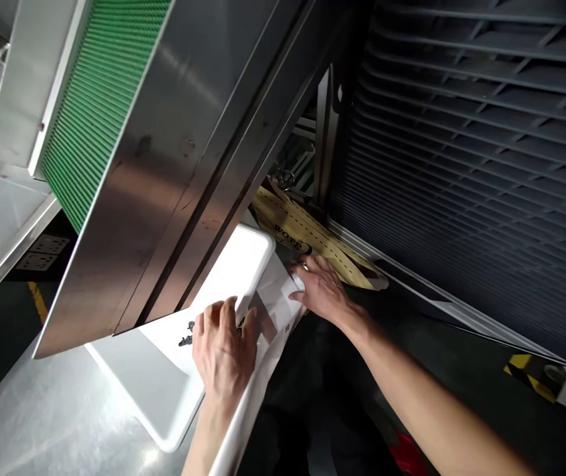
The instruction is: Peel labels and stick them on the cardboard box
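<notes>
My left hand [223,347] lies palm down on a clear plastic bag [270,311] with black print, pressing it onto a white board [236,264] that slopes out from under a steel machine housing [174,152]. My right hand [320,287] grips the bag's far edge near the board's corner. Just beyond that hand lies a tan flat piece [307,235] with dashed stitching lines and dark lettering. Part of the bag is hidden under my left hand.
A green ribbed belt [97,99] runs along the machine's upper left side. A tall stack of dark slatted trays [471,165] fills the right. A steel table surface [40,423] lies at lower left. The dark floor [535,380] carries yellow-black tape at lower right.
</notes>
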A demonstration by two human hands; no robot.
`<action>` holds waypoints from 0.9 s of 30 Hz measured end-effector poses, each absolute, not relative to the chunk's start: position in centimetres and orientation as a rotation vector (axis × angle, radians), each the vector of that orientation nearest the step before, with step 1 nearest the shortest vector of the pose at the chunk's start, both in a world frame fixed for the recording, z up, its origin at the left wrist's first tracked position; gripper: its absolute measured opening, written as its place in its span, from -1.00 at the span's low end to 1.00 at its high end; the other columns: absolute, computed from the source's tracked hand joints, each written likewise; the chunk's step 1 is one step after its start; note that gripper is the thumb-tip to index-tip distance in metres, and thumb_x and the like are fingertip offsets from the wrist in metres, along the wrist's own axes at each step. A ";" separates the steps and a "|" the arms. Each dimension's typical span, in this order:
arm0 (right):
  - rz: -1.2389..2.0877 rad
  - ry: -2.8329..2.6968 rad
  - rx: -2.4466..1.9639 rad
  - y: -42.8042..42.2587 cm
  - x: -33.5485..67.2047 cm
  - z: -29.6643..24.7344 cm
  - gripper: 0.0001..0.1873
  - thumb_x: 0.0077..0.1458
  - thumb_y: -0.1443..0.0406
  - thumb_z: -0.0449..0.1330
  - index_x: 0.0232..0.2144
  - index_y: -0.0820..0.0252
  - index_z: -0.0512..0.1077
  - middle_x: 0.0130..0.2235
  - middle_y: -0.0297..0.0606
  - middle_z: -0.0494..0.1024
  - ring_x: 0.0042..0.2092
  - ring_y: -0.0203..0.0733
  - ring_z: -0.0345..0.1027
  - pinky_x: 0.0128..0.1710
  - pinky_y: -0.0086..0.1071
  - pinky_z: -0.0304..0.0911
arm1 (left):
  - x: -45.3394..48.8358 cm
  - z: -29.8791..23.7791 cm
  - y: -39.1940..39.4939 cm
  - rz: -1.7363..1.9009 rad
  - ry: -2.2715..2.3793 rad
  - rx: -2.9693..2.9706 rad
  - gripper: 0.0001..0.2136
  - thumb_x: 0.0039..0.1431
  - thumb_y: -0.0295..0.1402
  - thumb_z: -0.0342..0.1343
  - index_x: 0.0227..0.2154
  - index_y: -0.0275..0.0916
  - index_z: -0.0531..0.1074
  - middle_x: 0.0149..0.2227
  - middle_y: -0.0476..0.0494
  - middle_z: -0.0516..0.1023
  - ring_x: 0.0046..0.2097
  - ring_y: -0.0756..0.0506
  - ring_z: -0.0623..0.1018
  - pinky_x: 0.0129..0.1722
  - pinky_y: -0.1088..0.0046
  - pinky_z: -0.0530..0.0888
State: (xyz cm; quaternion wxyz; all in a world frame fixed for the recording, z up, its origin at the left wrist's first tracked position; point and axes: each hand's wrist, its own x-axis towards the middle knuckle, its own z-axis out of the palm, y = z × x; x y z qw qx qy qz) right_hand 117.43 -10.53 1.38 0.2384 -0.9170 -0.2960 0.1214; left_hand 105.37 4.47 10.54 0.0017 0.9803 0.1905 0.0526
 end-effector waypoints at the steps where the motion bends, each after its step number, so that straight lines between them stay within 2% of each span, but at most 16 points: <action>1: 0.321 -0.828 -2.504 -10.5 117.5 1.2 -0.44 -0.15 0.20 0.42 -0.06 0.15 0.41 0.04 -0.09 0.36 0.06 0.09 0.17 -0.03 -0.12 0.20 | 104.8 10.9 3.7 0.203 0.604 3.023 -0.72 0.19 -0.18 0.05 -0.12 -0.24 0.40 -0.24 -0.17 0.48 -0.22 -0.16 0.47 -0.33 0.36 0.39; 5: 0.286 -0.876 -2.474 -10.2 117.9 0.3 -0.48 -0.14 0.23 0.41 -0.07 0.11 0.43 0.12 -0.15 0.31 0.12 0.08 0.08 0.01 -0.08 0.13 | 103.0 10.1 0.0 0.087 0.574 2.850 -0.83 0.22 -0.22 0.03 -0.28 -0.19 0.41 -0.37 -0.06 0.48 -0.34 -0.06 0.49 -0.40 0.44 0.37; 11: 0.256 -0.912 -2.459 -10.3 118.3 -0.5 -0.51 -0.07 0.26 0.36 -0.03 0.02 0.42 0.12 -0.22 0.34 0.13 0.06 0.08 -0.01 -0.07 0.12 | 102.1 5.7 -5.4 -0.235 0.557 2.763 -0.81 0.24 -0.38 -0.07 -0.45 -0.19 0.38 -0.45 -0.09 0.47 -0.43 -0.09 0.47 -0.47 0.40 0.32; 19: 0.317 -1.000 -2.425 -9.8 119.8 -0.5 -0.55 0.02 0.26 0.28 0.01 -0.05 0.41 0.15 -0.24 0.33 0.13 0.10 0.10 -0.01 -0.08 0.10 | 98.8 3.7 -9.0 -0.308 0.559 2.499 -0.82 0.16 -0.51 -0.07 -0.27 -0.20 0.41 -0.31 -0.15 0.49 -0.29 -0.15 0.47 -0.31 0.28 0.45; 23: 0.383 -1.098 -2.388 -9.1 121.1 -0.4 -0.69 0.11 0.25 0.18 -0.06 0.05 0.47 0.03 -0.15 0.45 0.06 0.08 0.20 -0.01 -0.08 0.10 | 98.4 3.4 -9.4 -0.314 0.579 2.413 -0.74 0.14 -0.51 -0.03 -0.12 -0.20 0.39 -0.20 -0.18 0.49 -0.19 -0.18 0.46 -0.20 0.21 0.46; 27: 0.419 -1.185 -2.340 -7.5 123.5 -1.1 -0.76 0.13 0.24 0.13 -0.16 0.10 0.51 -0.14 -0.18 0.54 -0.01 0.04 0.27 0.01 -0.12 0.12 | 99.4 3.1 -9.3 -0.279 0.536 2.348 -0.66 0.09 -0.48 0.03 -0.03 -0.20 0.34 -0.10 -0.18 0.46 -0.11 -0.19 0.43 -0.11 0.17 0.44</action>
